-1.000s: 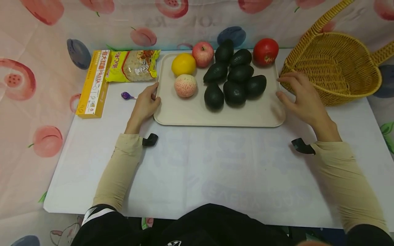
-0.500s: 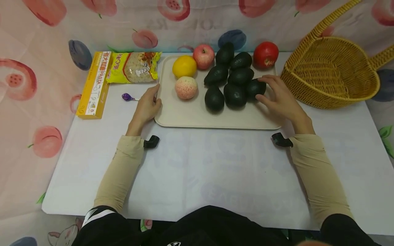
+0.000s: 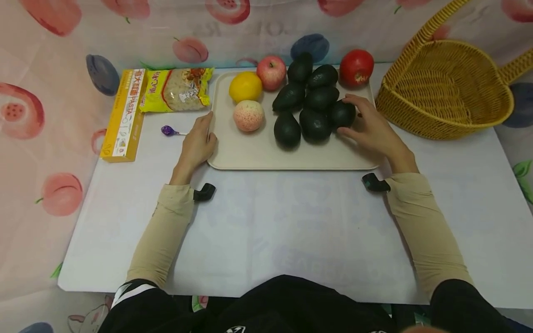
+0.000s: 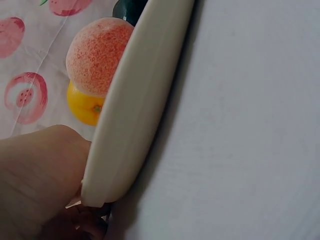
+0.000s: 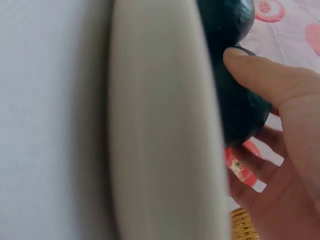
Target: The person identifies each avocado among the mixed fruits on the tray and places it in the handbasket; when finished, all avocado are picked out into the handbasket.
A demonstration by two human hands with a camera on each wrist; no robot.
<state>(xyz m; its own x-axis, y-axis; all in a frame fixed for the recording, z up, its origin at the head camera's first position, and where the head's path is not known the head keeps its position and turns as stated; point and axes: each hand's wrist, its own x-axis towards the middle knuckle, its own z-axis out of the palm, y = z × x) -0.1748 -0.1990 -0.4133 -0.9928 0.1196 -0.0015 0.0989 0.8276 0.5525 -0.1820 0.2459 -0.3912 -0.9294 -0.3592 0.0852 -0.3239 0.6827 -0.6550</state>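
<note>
Several dark green avocados (image 3: 287,130) lie clustered on a cream tray (image 3: 245,157). My right hand (image 3: 374,132) reaches over the tray's right side, thumb and fingers around the rightmost avocado (image 3: 343,114). In the right wrist view the thumb presses that avocado (image 5: 245,105), fingers on its other side; the tray wall hides part of it. My left hand (image 3: 195,144) grips the tray's left rim; its fingers are mostly hidden in the left wrist view. Also on the tray are a yellow citrus fruit (image 3: 245,87), a speckled peach (image 3: 248,115), an apple (image 3: 271,73) and a pomegranate (image 3: 356,68).
A wicker basket (image 3: 449,92) with a tall handle stands right of the tray. To the left are a yellow pasta box (image 3: 125,115), a yellow food bag (image 3: 176,90) and a purple lollipop (image 3: 168,131). A fruit-print cloth (image 3: 250,27) hangs behind the white table (image 3: 283,222).
My right hand has moved left from beside the basket at the tray's right edge to the rightmost avocado and taken hold of it. The left hand stays at the tray rim.
</note>
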